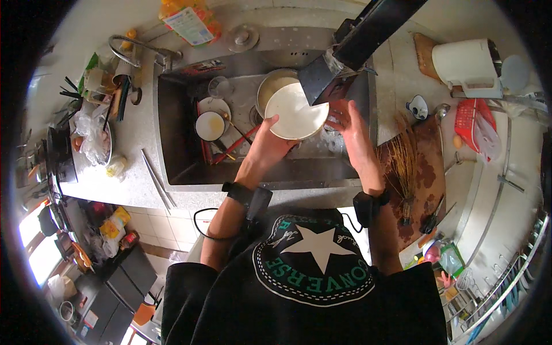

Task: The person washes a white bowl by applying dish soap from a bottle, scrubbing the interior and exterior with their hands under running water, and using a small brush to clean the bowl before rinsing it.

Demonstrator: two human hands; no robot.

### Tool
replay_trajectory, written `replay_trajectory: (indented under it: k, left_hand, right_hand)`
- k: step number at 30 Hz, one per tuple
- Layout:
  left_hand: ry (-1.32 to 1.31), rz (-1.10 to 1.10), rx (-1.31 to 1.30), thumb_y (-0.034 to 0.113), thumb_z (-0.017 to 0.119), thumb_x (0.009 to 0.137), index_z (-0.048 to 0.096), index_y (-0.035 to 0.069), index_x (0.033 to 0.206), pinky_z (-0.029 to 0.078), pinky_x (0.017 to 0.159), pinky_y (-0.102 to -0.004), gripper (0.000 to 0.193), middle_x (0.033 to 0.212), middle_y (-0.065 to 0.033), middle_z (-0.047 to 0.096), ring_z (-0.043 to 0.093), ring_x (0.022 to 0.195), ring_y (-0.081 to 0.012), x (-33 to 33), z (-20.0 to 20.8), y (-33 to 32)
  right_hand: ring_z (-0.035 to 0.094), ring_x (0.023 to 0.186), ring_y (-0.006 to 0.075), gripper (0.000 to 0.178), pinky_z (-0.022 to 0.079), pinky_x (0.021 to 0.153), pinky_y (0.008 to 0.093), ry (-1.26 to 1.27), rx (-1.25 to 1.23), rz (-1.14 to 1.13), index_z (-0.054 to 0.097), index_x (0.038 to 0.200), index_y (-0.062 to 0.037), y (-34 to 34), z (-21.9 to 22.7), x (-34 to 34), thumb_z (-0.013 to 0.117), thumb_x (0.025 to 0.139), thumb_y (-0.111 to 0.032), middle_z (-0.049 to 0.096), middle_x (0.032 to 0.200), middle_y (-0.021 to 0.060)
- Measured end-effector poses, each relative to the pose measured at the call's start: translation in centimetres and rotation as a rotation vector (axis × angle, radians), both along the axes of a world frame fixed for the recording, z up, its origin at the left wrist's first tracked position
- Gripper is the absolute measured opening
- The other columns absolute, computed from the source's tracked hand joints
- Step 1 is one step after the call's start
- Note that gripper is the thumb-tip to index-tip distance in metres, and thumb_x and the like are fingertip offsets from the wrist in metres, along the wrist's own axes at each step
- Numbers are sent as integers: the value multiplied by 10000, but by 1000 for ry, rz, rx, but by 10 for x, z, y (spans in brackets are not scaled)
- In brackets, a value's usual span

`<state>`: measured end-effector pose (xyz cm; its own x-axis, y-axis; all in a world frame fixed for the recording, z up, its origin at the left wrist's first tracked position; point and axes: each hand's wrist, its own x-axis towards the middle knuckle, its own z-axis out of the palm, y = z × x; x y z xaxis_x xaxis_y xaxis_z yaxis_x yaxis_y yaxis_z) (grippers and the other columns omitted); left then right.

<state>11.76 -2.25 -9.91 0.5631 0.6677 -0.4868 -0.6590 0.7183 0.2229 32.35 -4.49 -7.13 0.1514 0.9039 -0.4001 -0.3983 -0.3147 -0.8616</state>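
My left hand [269, 144] grips a white bowl [296, 115] above the sink [313, 171], its thumb over the rim and its fingers beneath. My right hand [356, 135] is at the bowl's right edge with bent, spread fingers; whether the fingertips touch the rim is hard to make out. A black square column [339, 66] cuts across the view and hides part of the bowl. Behind the bowl, a larger pale round basin [273, 80] stands in the sink. Left of it are a white dark-rimmed bowl [210, 126], a plate [214, 106] and a clear glass [220, 86].
A faucet [164, 53] and an orange bottle [188, 22] stand behind the sink. Chopsticks [156, 178] lie on the left counter. On the right are a straw brush [402, 164] on a stained board [428, 158], a white pitcher [463, 60] and a red basket [472, 123].
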Motion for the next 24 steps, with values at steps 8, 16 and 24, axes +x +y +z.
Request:
replay_trajectory:
  k: [8,16,24]
  left_hand:
    - [1112,-267,629,261,722,686,436,-33,1159,411,881,-363,627,1126,-161,512,513,1032,-268,-22,42,16]
    - [1861,-52,1285,191,784,519,463,-16,1019,426,754,-413,629,923,-151,469,490,873,-326,-25,63,16]
    - [681,-159,404,330,592,810,482,-33,1188,363,953,-352,535,1119,-124,562,512,1077,-232,-20,12,21]
  right_hand:
    - [567,969,139,342,456,846,300,-25,-112,362,574,1105,-74,17,-121,-11,442,945,-346,614,1036,32]
    - [541,984,136,407,416,882,303,-515,81,845,497,1205,-19,56,10,-47,585,872,-236,562,1145,53]
    - [586,904,148,338,441,852,319,-235,90,462,566,1088,-13,37,-26,-18,542,903,-295,608,1006,50]
